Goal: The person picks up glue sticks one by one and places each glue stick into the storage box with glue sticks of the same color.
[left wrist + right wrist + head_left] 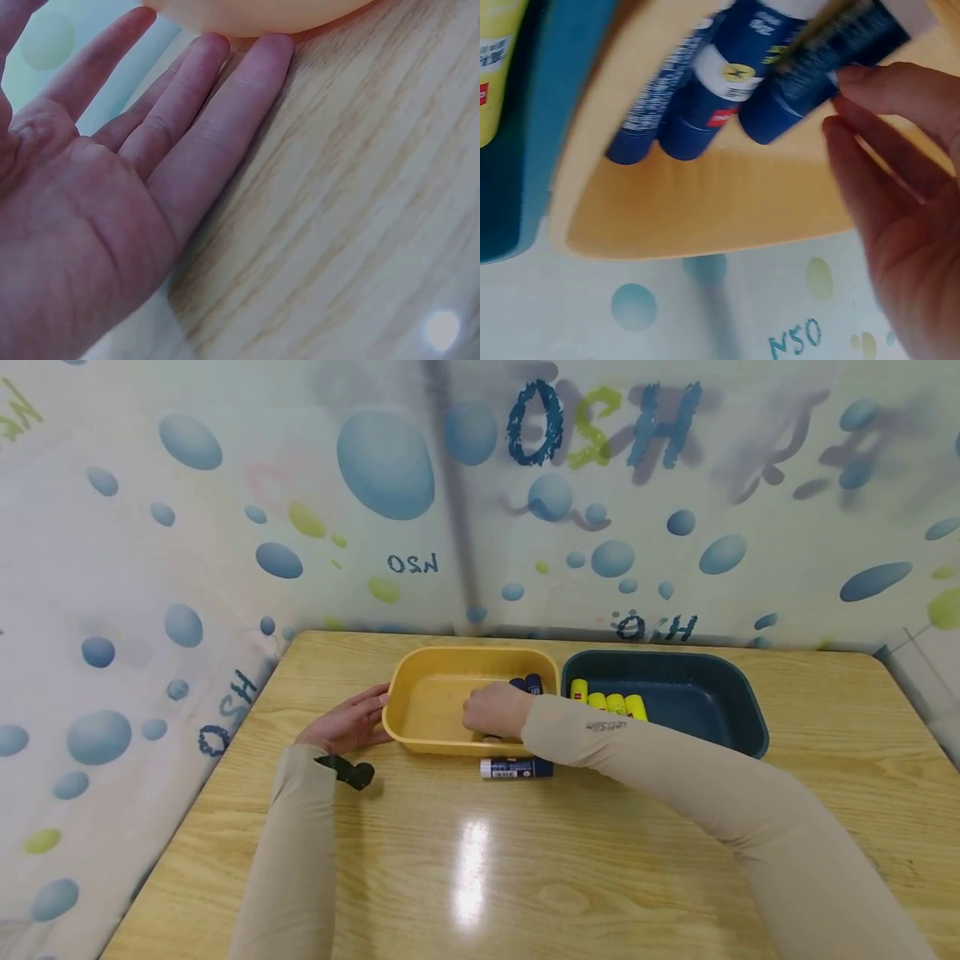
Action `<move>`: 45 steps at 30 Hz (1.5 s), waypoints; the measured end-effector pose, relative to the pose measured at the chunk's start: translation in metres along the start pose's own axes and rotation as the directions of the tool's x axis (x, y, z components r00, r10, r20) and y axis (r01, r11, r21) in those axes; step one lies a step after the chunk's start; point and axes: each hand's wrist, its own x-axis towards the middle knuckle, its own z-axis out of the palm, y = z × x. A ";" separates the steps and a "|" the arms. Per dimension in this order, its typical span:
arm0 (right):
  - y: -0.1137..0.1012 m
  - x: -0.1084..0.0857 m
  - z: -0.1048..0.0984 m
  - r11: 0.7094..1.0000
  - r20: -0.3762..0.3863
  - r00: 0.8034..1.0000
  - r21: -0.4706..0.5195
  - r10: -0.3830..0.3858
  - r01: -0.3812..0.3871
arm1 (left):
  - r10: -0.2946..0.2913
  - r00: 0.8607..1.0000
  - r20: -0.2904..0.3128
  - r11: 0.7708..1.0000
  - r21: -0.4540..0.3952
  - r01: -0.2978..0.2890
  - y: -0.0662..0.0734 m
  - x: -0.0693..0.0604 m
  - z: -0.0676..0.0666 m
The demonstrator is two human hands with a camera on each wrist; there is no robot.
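Note:
My right hand point(495, 708) reaches into the yellow tray point(429, 703) and pinches a blue glue stick point(821, 75) between thumb and fingers. The right wrist view shows the stick tilted beside two other blue glue sticks point(721, 79) that lie side by side at the tray's right end. At the tray's left side is my left hand point(351, 723), its fingers extended and the fingertips point(271, 51) touching the outer wall. In front of the tray another blue glue stick point(517, 767) with a white end lies on the table.
A dark blue tray point(690, 695) stands close to the yellow one on the right, with several yellow glue sticks point(616, 703) along its left side. Both trays sit toward the back of the wooden table point(600, 860), before a patterned wall covering point(480, 527).

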 end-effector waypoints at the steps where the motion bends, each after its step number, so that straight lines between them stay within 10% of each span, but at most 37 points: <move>1: 0.000 -0.001 -0.001 1.000 -0.003 1.000 -0.001 0.010 -0.010 | -0.001 1.000 0.002 1.000 0.001 0.001 0.000 0.000 0.000; 28: -0.023 -0.051 -0.062 0.986 -0.162 0.986 0.163 0.047 -0.020 | -0.015 1.000 -0.023 1.000 0.001 0.015 0.002 -0.001 0.004; 45: -0.022 -0.100 -0.055 0.977 -0.269 0.958 0.207 0.099 -0.043 | 0.021 1.000 0.016 1.000 0.022 -0.021 -0.002 0.001 0.000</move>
